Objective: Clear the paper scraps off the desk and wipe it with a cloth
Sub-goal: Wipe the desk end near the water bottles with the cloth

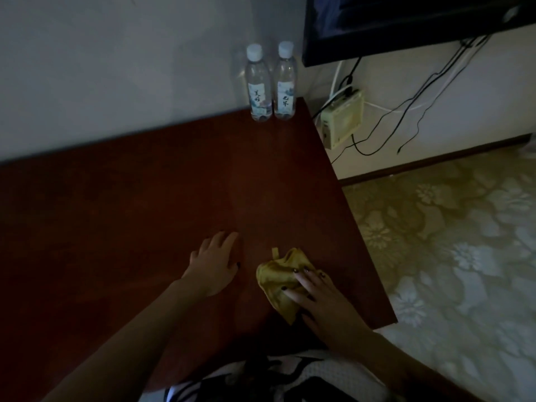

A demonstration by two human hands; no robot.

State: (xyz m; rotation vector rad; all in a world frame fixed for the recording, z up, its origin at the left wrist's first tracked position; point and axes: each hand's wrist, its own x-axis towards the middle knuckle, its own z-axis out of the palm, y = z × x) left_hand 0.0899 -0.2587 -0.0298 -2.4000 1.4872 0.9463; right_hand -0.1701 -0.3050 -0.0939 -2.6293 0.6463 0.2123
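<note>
Yellow cloth, crumpled and creased with a small tab sticking up at its far edge, lies on the reddish-brown wooden worktop at about 5 o'clock, near the front right corner. The right grip rests on it with fingers spread and laid flat, pressing the cloth onto the wood rather than pinching it. Most of the cloth bunches out from under the fingertips toward 10 o'clock, and a tail of it runs back beside the palm toward 7 o'clock. The nails are dark.

The left grip lies palm-down on bare wood at 9 o'clock of the cloth, close to it but apart, with fingers straight and relaxed and nothing held.

Two clear bottles stand upright side by side at the worktop's 1 o'clock corner, against the wall: the left bottle and the right bottle. Both have white caps and pale labels with dark brush-script characters, too dim to read with certainty.

A dark screen hangs at 1 o'clock. Below it a pale box sits on the wall with cables trailing. The floor at 3 o'clock has a floral pattern.
</note>
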